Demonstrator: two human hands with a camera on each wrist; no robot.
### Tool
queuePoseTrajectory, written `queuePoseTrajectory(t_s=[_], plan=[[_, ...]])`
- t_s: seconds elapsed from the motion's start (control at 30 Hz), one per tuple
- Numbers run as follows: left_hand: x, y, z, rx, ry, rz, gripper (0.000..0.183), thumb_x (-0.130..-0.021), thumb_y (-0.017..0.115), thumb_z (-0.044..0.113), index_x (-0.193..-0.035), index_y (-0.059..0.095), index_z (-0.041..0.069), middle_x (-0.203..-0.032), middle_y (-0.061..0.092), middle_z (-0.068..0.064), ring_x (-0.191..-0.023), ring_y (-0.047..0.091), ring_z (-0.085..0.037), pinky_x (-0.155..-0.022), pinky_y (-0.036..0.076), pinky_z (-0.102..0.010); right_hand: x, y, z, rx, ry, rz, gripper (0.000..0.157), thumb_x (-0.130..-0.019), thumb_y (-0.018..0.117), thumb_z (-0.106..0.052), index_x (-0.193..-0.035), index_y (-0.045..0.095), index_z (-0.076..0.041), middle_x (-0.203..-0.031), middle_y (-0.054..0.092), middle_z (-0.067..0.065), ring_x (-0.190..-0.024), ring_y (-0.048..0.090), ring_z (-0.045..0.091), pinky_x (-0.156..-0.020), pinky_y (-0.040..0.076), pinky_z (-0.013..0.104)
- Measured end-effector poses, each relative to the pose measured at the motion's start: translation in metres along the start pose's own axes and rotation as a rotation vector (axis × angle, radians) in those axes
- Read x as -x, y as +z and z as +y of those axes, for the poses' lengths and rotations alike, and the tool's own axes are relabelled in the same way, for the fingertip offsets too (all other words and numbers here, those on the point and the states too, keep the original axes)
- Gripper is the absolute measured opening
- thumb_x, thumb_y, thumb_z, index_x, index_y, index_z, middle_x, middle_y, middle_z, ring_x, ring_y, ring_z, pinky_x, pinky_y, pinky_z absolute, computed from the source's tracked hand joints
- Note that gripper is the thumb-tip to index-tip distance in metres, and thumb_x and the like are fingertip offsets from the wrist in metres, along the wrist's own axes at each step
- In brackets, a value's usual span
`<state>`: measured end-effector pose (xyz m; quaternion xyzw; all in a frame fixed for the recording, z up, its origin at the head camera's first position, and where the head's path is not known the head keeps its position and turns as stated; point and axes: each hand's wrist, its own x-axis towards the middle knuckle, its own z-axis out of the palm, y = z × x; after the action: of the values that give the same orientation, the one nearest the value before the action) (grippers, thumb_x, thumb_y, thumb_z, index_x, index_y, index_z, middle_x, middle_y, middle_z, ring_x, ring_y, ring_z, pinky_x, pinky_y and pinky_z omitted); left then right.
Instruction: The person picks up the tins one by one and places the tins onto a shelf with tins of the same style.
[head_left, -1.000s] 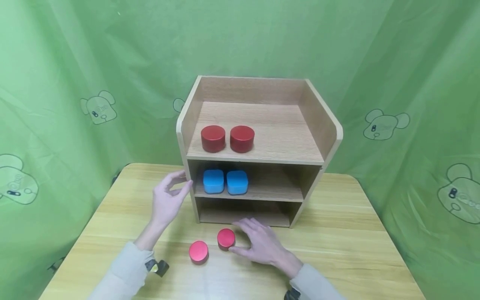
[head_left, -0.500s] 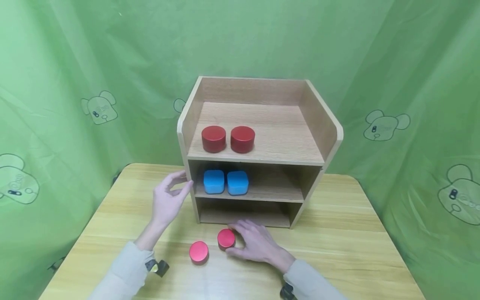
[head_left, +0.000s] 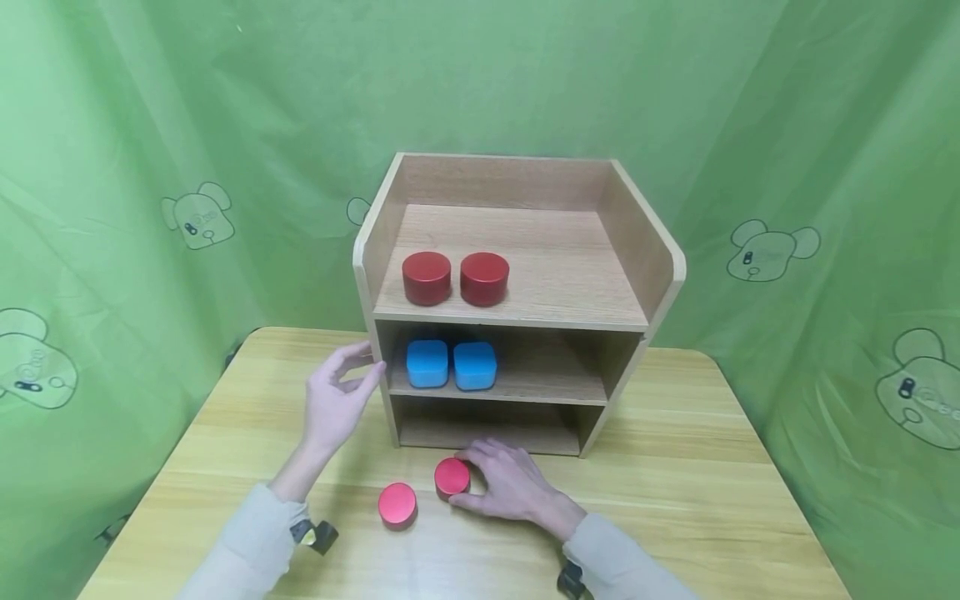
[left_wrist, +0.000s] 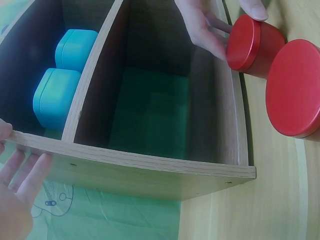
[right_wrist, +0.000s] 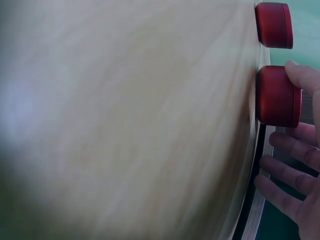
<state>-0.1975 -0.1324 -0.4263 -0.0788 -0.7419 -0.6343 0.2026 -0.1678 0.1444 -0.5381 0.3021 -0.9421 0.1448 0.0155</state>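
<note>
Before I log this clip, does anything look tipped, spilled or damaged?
Nothing stands out: the round red containers, rounded-square blue containers and pale wooden shelf unit stand upright, with no visible spill or damage.

Before the wood-grained shelf unit (head_left: 517,181), red tins (head_left: 452,475) have a smooth metallic sheen; inside it sit satiny blue boxes (head_left: 427,364) (seemingly plastic); behind it, creased cloth (head_left: 495,83).

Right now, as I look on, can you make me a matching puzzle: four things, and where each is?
1. Blue boxes
2. Left-hand fingers
3. Right-hand fingers
4. Green curtain

A. touching a red tin on the table
B. behind the shelf unit
C. standing on the middle shelf
D. at the left side panel

Pairs: 1-C, 2-D, 3-A, 4-B
</note>
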Motion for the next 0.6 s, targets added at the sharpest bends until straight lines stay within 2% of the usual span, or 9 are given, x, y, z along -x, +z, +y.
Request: queuePoseTrajectory(t_s=[0.17,0.4,0.6], plan=[[0.0002,0.0002,0.0004,-0.001,0.0,0.001,0.038,-0.091,0.074,-0.006,-0.128,0.066,-0.007,-0.129,0.071,-0.027,-0.101,0.067,0.011,-0.084,0.065,-0.016,0.0007,0.0006,-0.0006,-0.023,0.027,-0.009,0.067,-0.085,0.075,-0.067,-0.134,0.07,-0.022,-0.133,0.073,0.0,-0.122,0.069,0.023,-0.094,0.065,0.053],[0.0004,0.0004,0.0003,-0.004,-0.008,0.005,0.038,-0.091,0.075,-0.006,-0.129,0.066,-0.006,-0.129,0.071,-0.027,-0.101,0.067,0.011,-0.083,0.065,-0.016,0.0008,0.0015,-0.0002,-0.03,0.019,0.002,0.066,-0.084,0.077,-0.066,-0.132,0.07,-0.022,-0.13,0.074,-0.001,-0.119,0.07,0.021,-0.091,0.066,0.051],[0.0,0.0007,-0.0002,-0.008,-0.003,0.008,0.038,-0.091,0.075,-0.005,-0.129,0.066,-0.007,-0.13,0.07,-0.027,-0.102,0.066,0.012,-0.084,0.065,-0.015,0.0025,0.0022,0.0009,-0.048,0.026,0.01,0.065,-0.084,0.078,-0.064,-0.132,0.071,-0.021,-0.133,0.074,0.001,-0.122,0.07,0.024,-0.098,0.064,0.054]])
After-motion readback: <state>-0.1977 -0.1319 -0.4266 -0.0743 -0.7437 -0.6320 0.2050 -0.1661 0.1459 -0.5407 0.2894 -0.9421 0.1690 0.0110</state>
